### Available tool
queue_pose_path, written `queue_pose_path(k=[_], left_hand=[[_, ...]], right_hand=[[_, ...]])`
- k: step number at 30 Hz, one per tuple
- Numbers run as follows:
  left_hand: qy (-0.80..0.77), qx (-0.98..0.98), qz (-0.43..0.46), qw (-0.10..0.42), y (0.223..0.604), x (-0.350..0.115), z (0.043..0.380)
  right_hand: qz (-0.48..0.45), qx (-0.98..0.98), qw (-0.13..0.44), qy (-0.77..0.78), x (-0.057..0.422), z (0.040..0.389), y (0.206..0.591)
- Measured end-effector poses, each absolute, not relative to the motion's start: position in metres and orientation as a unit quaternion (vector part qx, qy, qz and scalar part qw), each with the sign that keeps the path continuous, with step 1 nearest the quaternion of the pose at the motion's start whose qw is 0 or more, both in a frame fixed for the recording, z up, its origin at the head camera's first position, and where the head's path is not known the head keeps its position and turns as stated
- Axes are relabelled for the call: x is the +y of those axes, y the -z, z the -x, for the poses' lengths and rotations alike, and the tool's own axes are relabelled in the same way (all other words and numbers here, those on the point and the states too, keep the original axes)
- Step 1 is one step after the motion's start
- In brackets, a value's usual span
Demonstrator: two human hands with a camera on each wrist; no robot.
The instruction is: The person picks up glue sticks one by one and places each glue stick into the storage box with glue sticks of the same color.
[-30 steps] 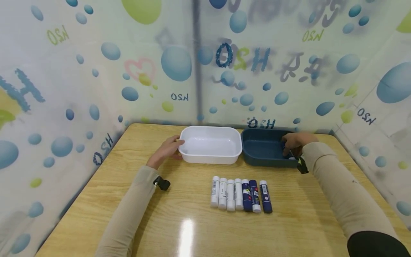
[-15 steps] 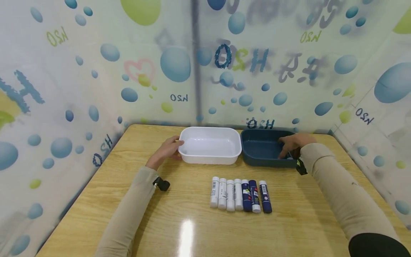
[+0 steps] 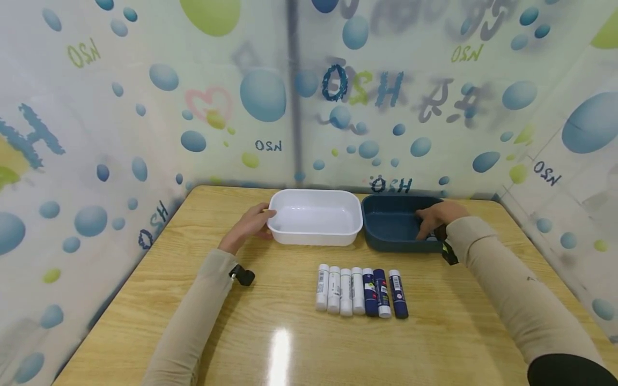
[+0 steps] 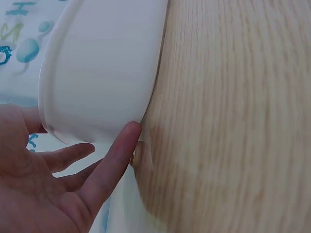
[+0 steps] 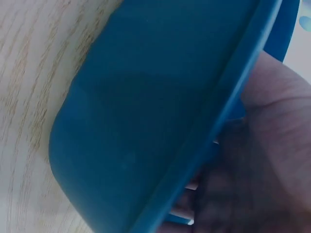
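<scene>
My left hand [image 3: 251,221] is at the left end of a white plastic tray [image 3: 316,239]. In the left wrist view its fingers lie nearly straight, the index fingertip against the tray's outer wall [image 4: 104,73] and the thumb at the rim. My right hand [image 3: 439,215] reaches over the rim into a dark blue tray [image 3: 386,242], fingers pointing down inside. A whitish end of a small thing [image 3: 431,236] shows beneath this hand; I cannot tell whether the fingers hold it. In the right wrist view the blue wall [image 5: 146,97] hides most of the fingers.
In front of the trays, several white glue sticks [image 3: 333,289] and 3 dark blue glue sticks [image 3: 382,292] lie in a row, the rightmost slightly apart. Both trays stand side by side on the wooden table [image 3: 232,332], near the patterned wall [image 3: 328,134] behind.
My right hand has shifted slightly left inside the dark blue tray, its fingers now lower and further over. The left hand, the white tray and the row of glue sticks stay in place.
</scene>
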State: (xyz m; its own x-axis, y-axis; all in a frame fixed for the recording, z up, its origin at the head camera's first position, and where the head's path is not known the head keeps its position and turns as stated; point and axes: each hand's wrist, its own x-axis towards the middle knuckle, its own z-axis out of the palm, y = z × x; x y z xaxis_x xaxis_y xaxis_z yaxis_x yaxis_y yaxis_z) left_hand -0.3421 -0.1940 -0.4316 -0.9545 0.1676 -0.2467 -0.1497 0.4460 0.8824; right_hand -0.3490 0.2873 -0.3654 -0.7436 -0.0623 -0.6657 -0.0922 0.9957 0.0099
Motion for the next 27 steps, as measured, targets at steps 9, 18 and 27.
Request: queue_pose_path(k=[9, 18, 27], left_hand=[[-0.527, 0.837, -0.009, 0.149, 0.432, -0.194, 0.342], [-0.532, 0.832, -0.014, 0.158, 0.426, -0.192, 0.338], [-0.525, 0.838, -0.021, 0.148, 0.431, -0.195, 0.340]], right_hand=[[0.040, 0.923, 0.382, -0.017, 0.279, 0.348, 0.368], [0.031, 0.932, 0.360, -0.027, 0.276, 0.346, 0.362], [0.023, 0.937, 0.347, 0.039, 0.280, 0.339, 0.341]])
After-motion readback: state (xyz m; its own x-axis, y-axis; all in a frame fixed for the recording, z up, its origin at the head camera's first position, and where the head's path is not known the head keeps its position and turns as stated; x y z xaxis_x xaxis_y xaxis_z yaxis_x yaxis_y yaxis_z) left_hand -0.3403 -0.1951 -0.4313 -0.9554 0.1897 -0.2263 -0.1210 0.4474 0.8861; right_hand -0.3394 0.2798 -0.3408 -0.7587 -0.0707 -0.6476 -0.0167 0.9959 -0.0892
